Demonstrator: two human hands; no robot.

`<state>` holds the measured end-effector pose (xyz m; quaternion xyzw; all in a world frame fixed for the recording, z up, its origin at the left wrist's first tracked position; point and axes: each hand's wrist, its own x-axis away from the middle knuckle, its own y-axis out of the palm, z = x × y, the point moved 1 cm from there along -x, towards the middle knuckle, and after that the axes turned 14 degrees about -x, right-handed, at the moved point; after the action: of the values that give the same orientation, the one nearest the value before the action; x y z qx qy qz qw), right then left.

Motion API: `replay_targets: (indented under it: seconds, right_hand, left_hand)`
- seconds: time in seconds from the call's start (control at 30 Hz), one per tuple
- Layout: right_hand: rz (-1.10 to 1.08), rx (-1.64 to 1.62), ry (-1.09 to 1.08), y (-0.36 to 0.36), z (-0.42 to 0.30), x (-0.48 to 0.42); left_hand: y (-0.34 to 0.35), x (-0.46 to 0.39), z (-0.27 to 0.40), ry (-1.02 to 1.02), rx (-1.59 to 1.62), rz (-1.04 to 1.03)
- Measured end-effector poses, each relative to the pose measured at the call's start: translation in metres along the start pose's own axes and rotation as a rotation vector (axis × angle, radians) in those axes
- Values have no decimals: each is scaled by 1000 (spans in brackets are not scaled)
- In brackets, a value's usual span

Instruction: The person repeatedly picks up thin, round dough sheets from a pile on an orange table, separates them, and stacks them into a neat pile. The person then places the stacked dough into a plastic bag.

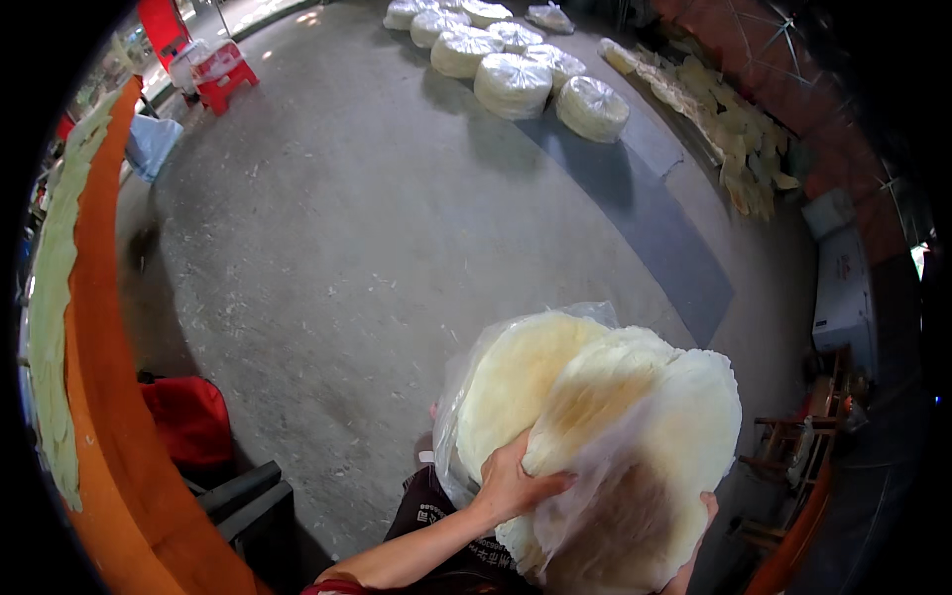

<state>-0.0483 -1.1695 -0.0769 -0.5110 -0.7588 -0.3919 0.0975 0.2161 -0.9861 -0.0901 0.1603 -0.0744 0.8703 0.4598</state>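
Observation:
Large round thin flatbreads (699, 416), pale with browned patches, fan out just in front of me. My left hand (518, 480) grips the near-left edge of the raised breads, thumb on top. At their right edge is my right hand (706, 509), mostly hidden beneath or behind them, with only some fingers showing. Under the left part, more round breads (513, 372) sit in a clear plastic bag (454, 416). A translucent film or a blurred thin sheet crosses the middle of the held breads; which one I cannot tell.
Several bagged round stacks (513, 85) stand on the concrete floor ahead. Irregular flat pieces (714, 111) lie at the upper right. An orange-sided surface (104, 320) bearing pale sheets curves along the left. A red stool (223, 74), white chest (844, 290) and wooden frames (796, 439) stand around.

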Motion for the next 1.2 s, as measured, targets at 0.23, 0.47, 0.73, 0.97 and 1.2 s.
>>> replay_targets:
  seconds: [0.23, 0.47, 0.73, 0.97, 1.2]
  right_hand:
    - [237, 43, -1, 14, 41, -97]
    - [416, -50, -28, 5, 47, -116]
    - [503, -32, 31, -65, 95, -80]
    - [467, -114, 64, -52, 83, -80]
    - [430, -152, 39, -64, 75, -70]
  left_hand:
    - [-41, -88, -77, -187, 76, 19]
    - [-89, -134, -79, -142, -558, 50]
    - [-73, -207, -114, -204, -400, -276]
    - [-74, -219, -99, -442, -169, -372]
    - [-57, -166, -74, -158, -387, -223]
